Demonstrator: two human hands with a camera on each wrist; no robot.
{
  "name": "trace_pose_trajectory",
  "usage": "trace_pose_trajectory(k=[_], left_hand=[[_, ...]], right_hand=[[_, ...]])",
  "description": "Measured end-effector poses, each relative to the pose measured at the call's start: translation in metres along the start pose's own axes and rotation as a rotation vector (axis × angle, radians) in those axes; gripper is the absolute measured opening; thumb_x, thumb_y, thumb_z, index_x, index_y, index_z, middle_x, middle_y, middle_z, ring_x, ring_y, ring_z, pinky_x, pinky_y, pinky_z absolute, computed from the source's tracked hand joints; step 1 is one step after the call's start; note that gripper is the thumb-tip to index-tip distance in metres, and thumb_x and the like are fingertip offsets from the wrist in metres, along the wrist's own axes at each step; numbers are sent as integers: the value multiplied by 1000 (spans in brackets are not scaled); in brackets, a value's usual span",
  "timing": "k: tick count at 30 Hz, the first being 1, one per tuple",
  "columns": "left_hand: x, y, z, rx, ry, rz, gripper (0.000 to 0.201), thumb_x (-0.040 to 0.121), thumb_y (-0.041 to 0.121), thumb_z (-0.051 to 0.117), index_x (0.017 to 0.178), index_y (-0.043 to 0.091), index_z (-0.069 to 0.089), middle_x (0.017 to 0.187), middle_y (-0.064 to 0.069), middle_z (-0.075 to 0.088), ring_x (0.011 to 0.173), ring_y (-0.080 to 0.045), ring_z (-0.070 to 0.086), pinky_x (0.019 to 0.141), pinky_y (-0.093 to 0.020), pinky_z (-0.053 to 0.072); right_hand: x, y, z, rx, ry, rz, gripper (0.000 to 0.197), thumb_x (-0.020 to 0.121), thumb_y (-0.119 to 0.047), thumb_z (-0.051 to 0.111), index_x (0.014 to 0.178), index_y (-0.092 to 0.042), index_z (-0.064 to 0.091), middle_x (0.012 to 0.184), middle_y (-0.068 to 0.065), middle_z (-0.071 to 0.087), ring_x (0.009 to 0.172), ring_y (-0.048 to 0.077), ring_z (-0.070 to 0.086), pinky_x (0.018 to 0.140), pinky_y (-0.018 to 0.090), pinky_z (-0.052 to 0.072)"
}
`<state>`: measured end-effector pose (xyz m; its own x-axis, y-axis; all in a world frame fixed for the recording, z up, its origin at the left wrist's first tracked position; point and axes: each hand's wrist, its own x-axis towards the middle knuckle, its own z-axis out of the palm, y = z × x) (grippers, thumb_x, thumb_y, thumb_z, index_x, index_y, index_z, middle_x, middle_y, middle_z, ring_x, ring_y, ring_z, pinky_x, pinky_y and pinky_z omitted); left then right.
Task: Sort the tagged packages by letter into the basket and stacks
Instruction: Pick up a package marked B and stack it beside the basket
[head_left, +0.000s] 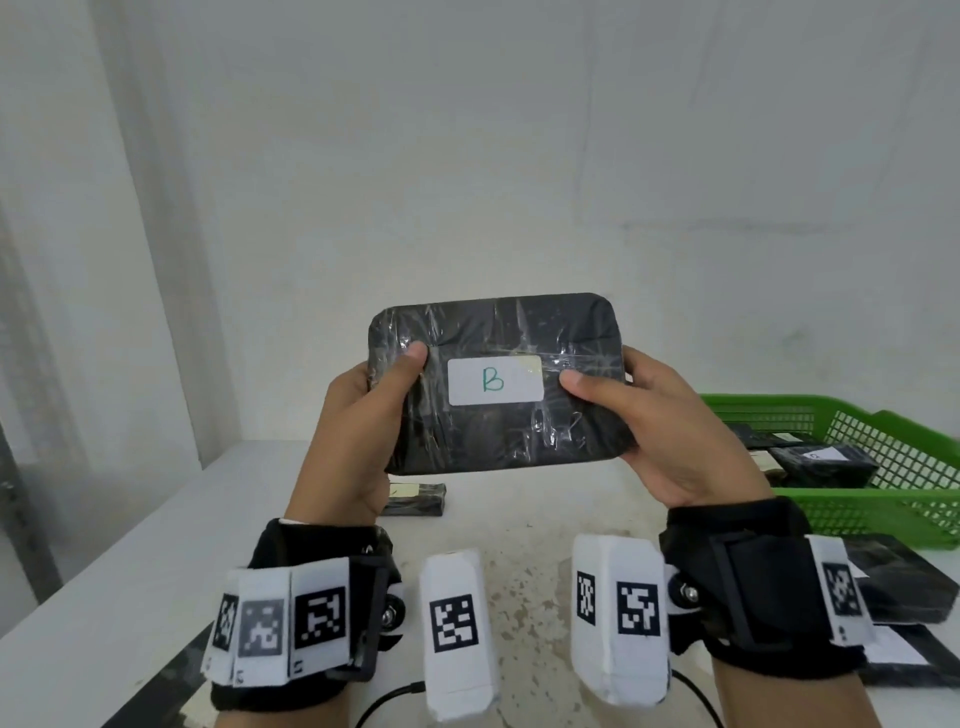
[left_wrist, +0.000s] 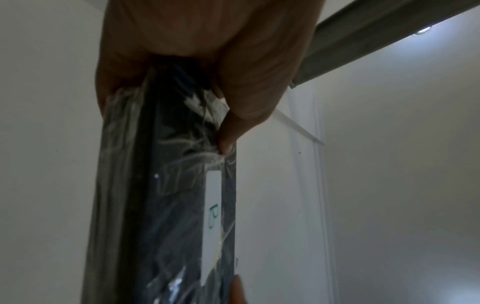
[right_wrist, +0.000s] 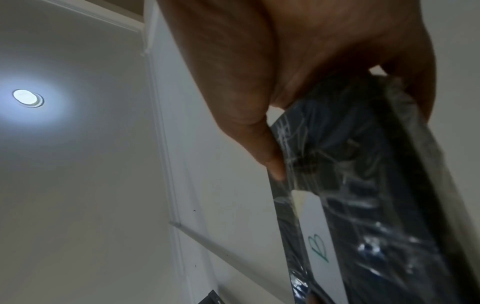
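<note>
A black plastic-wrapped package (head_left: 498, 415) with a white tag (head_left: 495, 381) marked B is held up above the table, its tagged face toward me. My left hand (head_left: 363, 415) grips its left end, thumb on the front. My right hand (head_left: 665, 415) grips the right end the same way. In the left wrist view the package (left_wrist: 161, 195) shows edge-on under the left hand (left_wrist: 207, 61), and in the right wrist view the package (right_wrist: 363, 195) with its B tag (right_wrist: 317, 236) runs below the right hand (right_wrist: 298, 61). A green basket (head_left: 883, 499) at right holds several black packages.
One small black package (head_left: 415, 499) lies on the white table (head_left: 156, 545) under my left hand. Black packages (head_left: 904, 587) are stacked at the near right, in front of the basket. A white wall stands behind the table.
</note>
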<state>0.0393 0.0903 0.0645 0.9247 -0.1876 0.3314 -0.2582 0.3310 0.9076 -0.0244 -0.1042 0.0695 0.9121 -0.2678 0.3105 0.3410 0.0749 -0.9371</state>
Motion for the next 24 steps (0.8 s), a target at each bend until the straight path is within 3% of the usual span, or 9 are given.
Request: trace_pose_trajectory(k=[3,6,8,10,13,15,17,21,24], left_hand=[[-1,-1,4,25,17,20,21,97,26,58,97,7,67,80,-4,76,74,-17,73,65,-33,62],[-2,1,4,29,17,17,21,97,26,58,101,8,68,91,-8,77,86,-23,74,75,-39,61],[-3,2,3,23,22,0,20,97,27,59,99,11,69,88,-6,77,85,-23,74,72,-37,61],[-2,3,1,18,31,-37,21,96,30,60,97,11,70,83,-4,77,78,-21,74,60,-32,61],[2,1,-8,1,56,-115,30,93,33,64,104,6,71,92,-11,76,82,-27,73,66,-36,61],[5,-1,-13,-27,67,-144,37,91,34,66,110,2,69,97,-14,75,79,-27,72,68,-37,61],[7,-3,-14,-32,80,-140,45,87,38,70,115,3,67,103,-14,73,78,-25,71,67,-37,59],[5,-7,-6,119,108,-74,86,63,63,77,133,21,51,133,-6,55,111,-17,57,81,-44,53],[-3,-6,1,283,-16,98,80,61,65,75,133,49,45,149,7,36,127,-11,47,97,-47,50]], right_hand=[[-1,-2,3,-24,-5,3,57,81,-45,66,124,-7,62,114,8,73,107,23,69,94,44,54],[1,-1,5,-6,36,9,46,91,-42,58,123,-8,61,113,6,73,107,21,69,98,46,52],[1,0,6,-11,37,17,49,91,-43,57,126,-9,59,114,6,73,107,21,69,99,46,52],[1,-1,4,7,2,8,51,92,-41,57,134,-12,51,111,2,74,103,18,71,94,43,55],[-2,-5,-5,1,-98,-14,54,97,-21,56,141,-43,33,97,-5,76,87,13,71,79,32,58],[-7,-9,-5,-28,-154,-9,57,95,-13,56,138,-47,40,97,3,71,81,15,67,65,26,57],[-8,-9,-3,-17,-129,-22,43,93,-9,57,127,-36,57,101,4,65,76,14,65,57,25,53],[-5,-3,3,91,83,-106,23,91,-8,62,110,-22,61,102,2,62,70,11,66,50,24,51],[-4,2,9,64,248,-219,20,88,-18,69,101,-21,53,101,-1,58,79,13,64,51,24,53]])
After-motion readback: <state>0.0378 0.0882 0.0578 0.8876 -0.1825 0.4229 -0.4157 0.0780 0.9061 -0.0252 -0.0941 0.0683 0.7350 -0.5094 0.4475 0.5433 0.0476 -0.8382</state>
